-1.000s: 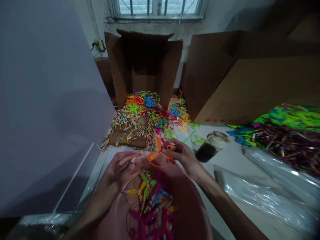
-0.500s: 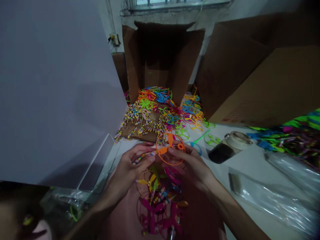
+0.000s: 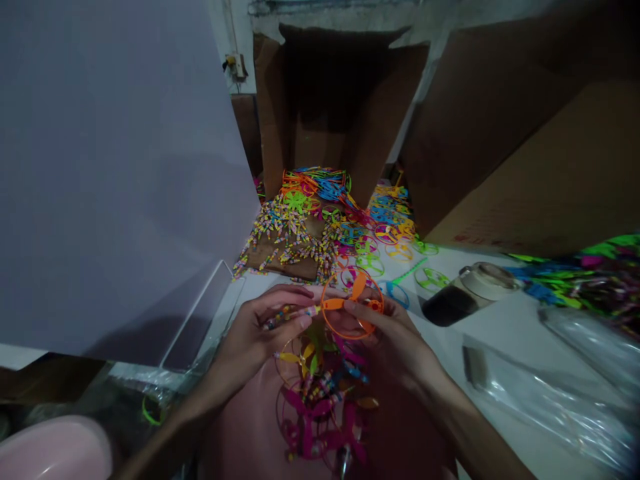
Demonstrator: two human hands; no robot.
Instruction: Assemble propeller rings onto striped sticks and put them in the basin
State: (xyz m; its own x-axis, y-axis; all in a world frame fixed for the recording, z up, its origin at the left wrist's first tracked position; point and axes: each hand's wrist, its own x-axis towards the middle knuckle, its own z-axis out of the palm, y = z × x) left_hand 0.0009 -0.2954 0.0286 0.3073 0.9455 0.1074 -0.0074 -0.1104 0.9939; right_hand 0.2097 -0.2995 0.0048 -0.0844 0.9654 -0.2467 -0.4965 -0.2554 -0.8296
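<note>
My right hand (image 3: 387, 333) pinches an orange ring-shaped propeller toy (image 3: 351, 307) at its hub. My left hand (image 3: 260, 330) is closed round a thin multicoloured stick (image 3: 290, 313) whose tip meets the orange propeller's centre. Both hands hover over a pink basin (image 3: 250, 433) that holds several assembled propeller toys (image 3: 320, 400) in pink, yellow and green.
Loose coloured propellers (image 3: 370, 233) and sticks (image 3: 290, 240) are heaped on the table before an open cardboard box (image 3: 330, 113). A jar with dark liquid (image 3: 465, 293) lies right of my hands. Clear plastic bags (image 3: 545, 393) lie at right; a large cardboard box (image 3: 540, 180) stands behind.
My view has tilted down and shifted left. My hands drew together, and the stick in my left hand now meets the orange propeller's hub.
</note>
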